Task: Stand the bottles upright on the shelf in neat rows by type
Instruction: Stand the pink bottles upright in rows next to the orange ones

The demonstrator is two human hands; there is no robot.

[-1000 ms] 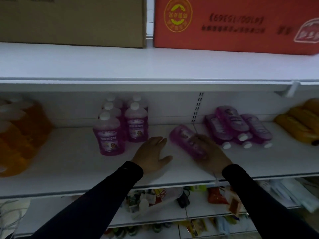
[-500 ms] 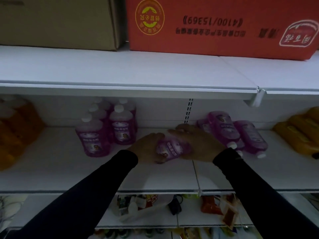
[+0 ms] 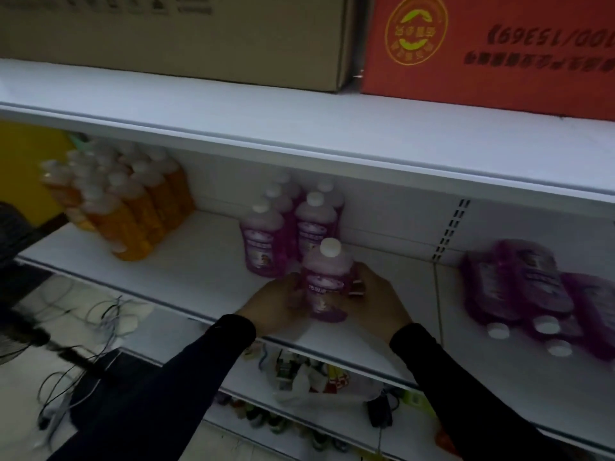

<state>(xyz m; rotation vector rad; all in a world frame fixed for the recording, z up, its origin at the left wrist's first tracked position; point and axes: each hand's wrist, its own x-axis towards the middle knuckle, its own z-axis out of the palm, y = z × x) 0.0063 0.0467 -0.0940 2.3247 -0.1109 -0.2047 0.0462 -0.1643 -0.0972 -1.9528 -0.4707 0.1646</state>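
A purple bottle (image 3: 325,284) with a white cap stands upright on the white shelf (image 3: 199,261), just in front of a group of several upright purple bottles (image 3: 286,224). My left hand (image 3: 276,306) grips its left side and my right hand (image 3: 379,299) grips its right side. To the right, three purple bottles (image 3: 532,287) lie flat in a pile with their caps toward me. Several orange bottles (image 3: 129,201) stand in rows at the left end of the shelf.
The shelf above (image 3: 299,128) overhangs the bottles and carries a brown carton (image 3: 186,34) and a red carton (image 3: 492,51). A lower shelf (image 3: 332,387) holds small packets and a plastic bag. Loose cables (image 3: 83,327) lie at lower left.
The purple bottle lay on its side under my right hand; both hands took it up, turned it upright and set it in front of the standing purple group. The view swung left.
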